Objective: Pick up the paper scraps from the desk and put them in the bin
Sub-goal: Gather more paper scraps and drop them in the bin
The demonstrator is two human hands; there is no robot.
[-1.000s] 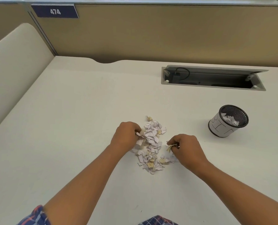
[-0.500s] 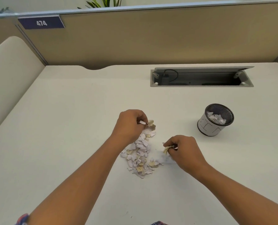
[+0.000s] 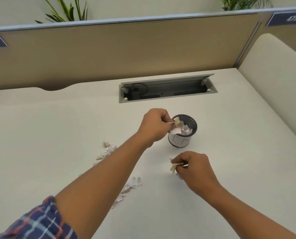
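A small black mesh bin (image 3: 190, 125) with a white band stands on the white desk (image 3: 57, 135), and paper scraps lie inside it. My left hand (image 3: 155, 125) grips a bunch of white and tan paper scraps (image 3: 176, 125) right at the bin's left rim. My right hand (image 3: 194, 168) hovers in front of the bin and pinches a few tan and white scraps (image 3: 174, 167). A scattered pile of scraps (image 3: 107, 150) lies on the desk to the left, partly hidden under my left forearm, with more scraps (image 3: 130, 185) on its near side.
An open cable tray (image 3: 168, 88) is sunk into the desk behind the bin. A tan partition (image 3: 126, 49) runs along the back, with a cream side panel (image 3: 273, 71) on the right. Plants stand behind the partition.
My left hand has lifted a bunch of scraps off the pile and carried it right to the bin's rim. My right hand left the pile with its scraps. The view swung right.
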